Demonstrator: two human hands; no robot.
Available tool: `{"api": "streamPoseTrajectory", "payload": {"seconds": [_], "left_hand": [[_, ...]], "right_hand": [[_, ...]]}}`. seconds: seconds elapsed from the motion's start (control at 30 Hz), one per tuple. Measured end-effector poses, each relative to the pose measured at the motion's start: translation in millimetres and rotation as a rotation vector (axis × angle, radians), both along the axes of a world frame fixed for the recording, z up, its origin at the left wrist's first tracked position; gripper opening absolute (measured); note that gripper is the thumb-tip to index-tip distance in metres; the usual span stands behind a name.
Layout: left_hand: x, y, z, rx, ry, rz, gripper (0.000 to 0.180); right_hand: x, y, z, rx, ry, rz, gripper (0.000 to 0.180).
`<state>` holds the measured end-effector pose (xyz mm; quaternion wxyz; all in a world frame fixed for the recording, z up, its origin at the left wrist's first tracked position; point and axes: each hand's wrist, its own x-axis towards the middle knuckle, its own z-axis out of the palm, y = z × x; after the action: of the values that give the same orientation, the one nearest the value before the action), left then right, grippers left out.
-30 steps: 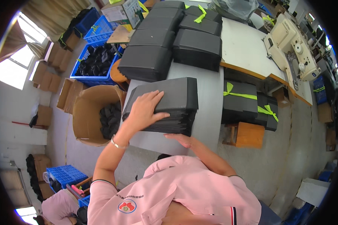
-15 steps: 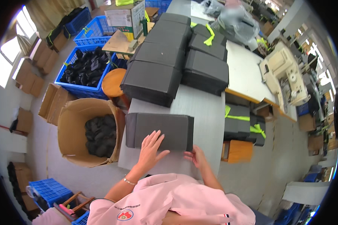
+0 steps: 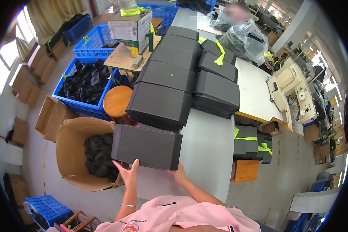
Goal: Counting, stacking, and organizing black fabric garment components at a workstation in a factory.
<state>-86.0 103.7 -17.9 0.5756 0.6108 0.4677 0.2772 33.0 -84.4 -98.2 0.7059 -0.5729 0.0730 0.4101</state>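
A flat stack of dark grey-black rectangular panels (image 3: 147, 147) sits at the left side of the grey table (image 3: 205, 154), close to the near end of a row of taller stacks. My left hand (image 3: 128, 174) grips its near left edge, thumb on top and fingers at the corner, partly hidden. At the near right corner, my right hand (image 3: 178, 174) holds the same panels, its fingertips out of sight beneath them. Just beyond lies a tall stack of matching panels (image 3: 160, 102), with another stack (image 3: 216, 92) to its right.
An open cardboard box (image 3: 71, 154) of dark pieces stands left of the table, near a round wooden stool (image 3: 117, 101) and a blue crate (image 3: 85, 104). A cream sewing machine (image 3: 294, 91) is at right. Tied bundles (image 3: 246, 141) rest on a wooden stool (image 3: 246, 171).
The panels have moved left and away from me, up against the tall stack. My left hand has gone from lying on top to their near left edge; my right hand has moved left with them.
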Motion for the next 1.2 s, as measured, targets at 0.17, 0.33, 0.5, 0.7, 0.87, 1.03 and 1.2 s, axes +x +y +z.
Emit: {"api": "streamPoseTrajectory", "payload": {"seconds": [0.17,0.33,0.5,0.7,0.87,1.03,1.2], "left_hand": [[13,-28,-16,-0.929,-0.247,-0.018,0.078],[62,-6,13,-0.845,-0.28,-0.187,0.077],[78,10,12,-0.824,-0.251,-0.212,0.072],[103,8,14,-0.799,-0.294,-0.21,0.073],[145,7,16,-0.78,-0.314,-0.175,0.074],[183,27,0,-0.762,-0.336,-0.197,0.077],[229,41,-7,-0.764,-0.367,-0.22,0.079]], "right_hand": [[15,9,5,0.041,0.002,-0.062,0.034],[22,16,-9,0.012,-0.043,-0.035,0.038],[31,29,-21,-0.018,-0.152,-0.054,0.038],[54,39,-31,0.075,-0.15,-0.115,0.035],[97,39,-55,-0.025,-0.327,-0.013,0.044],[135,73,-49,-0.054,-0.365,-0.06,0.046],[172,84,-39,-0.15,-0.398,-0.088,0.043]]}}
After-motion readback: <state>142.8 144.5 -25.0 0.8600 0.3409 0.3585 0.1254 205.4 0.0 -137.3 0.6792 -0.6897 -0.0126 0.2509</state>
